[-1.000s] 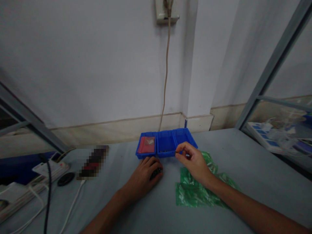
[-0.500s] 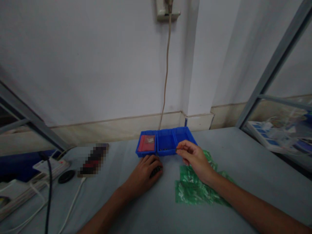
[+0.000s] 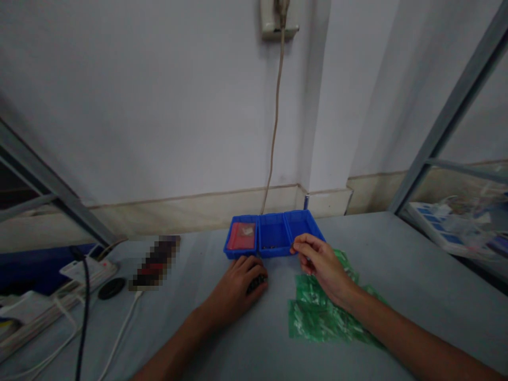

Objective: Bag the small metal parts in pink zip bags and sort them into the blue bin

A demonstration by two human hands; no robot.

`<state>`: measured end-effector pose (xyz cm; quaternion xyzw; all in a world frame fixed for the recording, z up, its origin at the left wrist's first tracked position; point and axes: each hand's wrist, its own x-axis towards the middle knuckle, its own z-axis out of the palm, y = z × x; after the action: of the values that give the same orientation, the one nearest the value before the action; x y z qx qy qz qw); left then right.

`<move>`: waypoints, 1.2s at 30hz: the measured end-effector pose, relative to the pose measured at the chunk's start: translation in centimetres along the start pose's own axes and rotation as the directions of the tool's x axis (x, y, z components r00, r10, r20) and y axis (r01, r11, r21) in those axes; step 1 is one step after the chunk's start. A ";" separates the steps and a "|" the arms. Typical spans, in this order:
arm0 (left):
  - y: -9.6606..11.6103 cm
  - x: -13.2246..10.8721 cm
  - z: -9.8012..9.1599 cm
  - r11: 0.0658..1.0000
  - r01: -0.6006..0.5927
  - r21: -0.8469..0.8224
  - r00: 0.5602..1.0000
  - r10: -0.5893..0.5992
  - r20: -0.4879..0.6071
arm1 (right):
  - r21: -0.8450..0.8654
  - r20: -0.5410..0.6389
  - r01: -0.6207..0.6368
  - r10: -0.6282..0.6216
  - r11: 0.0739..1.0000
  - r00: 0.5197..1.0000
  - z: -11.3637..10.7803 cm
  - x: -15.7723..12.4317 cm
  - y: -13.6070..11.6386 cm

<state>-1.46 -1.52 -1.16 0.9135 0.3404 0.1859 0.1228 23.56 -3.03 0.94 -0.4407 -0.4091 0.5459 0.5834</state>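
Note:
My left hand [image 3: 240, 280] rests on the table in front of the blue bins, fingers curled over a small black object [image 3: 257, 283] with a bumpy surface, mostly hidden by the hand. By the front edge of the right blue bin [image 3: 302, 225], the thumb and index finger of my right hand [image 3: 319, 264] are pinched together; what is between them is too small to name. A few tiny dark pieces lie at the front of the middle blue bin [image 3: 273, 230]. In the left blue bin [image 3: 232, 253] sits a red packet [image 3: 241, 236]. Green plastic bags [image 3: 317, 315] lie under my right wrist.
At left are a blurred-out device [image 3: 154, 264] with a white cable, a round black disc [image 3: 111, 288] and a power strip [image 3: 24, 328]. Grey metal frames [image 3: 448, 100] stand on both sides. A cable [image 3: 275, 106] hangs down the wall behind the bins.
The whole view has shifted slightly, everything appearing a little lower and to the right. Both hands keep nearly the same place relative to the bins.

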 end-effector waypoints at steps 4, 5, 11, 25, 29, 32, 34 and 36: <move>0.1 0.0 -0.1 1.000 0.001 0.021 1.000 -0.001 -0.004 | -0.002 0.012 0.017 -0.017 1.000 1.000 -0.1 0.0 0.1; 0.1 0.0 -0.1 1.000 0.002 0.024 1.000 -0.002 -0.008 | -0.008 0.015 0.026 -0.025 1.000 1.000 -0.1 0.0 0.2; 0.0 -0.1 0.0 1.000 0.006 0.022 1.000 -0.006 0.004 | -0.055 0.024 0.051 -0.050 0.997 0.998 -0.2 0.2 0.4; 0.1 0.0 0.0 1.000 0.015 0.020 1.000 -0.015 0.009 | 0.007 0.059 0.008 -0.008 1.000 0.998 -0.1 0.0 0.4; 0.1 0.0 0.0 1.000 0.022 0.020 1.000 -0.023 0.012 | -0.049 0.068 0.049 -0.046 0.998 0.997 -0.1 0.0 0.5; 0.1 0.0 0.0 1.000 0.020 0.017 1.000 -0.021 0.010 | -0.188 0.092 0.160 -0.144 0.969 0.985 -0.3 0.1 0.5; 0.1 0.0 0.0 1.000 0.020 0.014 1.000 -0.020 0.011 | -0.276 0.118 0.234 -0.208 0.932 0.971 -0.4 0.2 0.6; 0.2 0.0 0.0 1.000 0.020 0.010 1.000 -0.020 0.013 | -0.320 0.143 0.286 -0.252 0.903 0.957 -0.5 0.2 0.7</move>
<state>-1.38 -1.62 -1.07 0.9118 0.3496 0.1772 0.1225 23.86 -2.90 0.12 -0.4459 -0.5818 0.4028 0.5481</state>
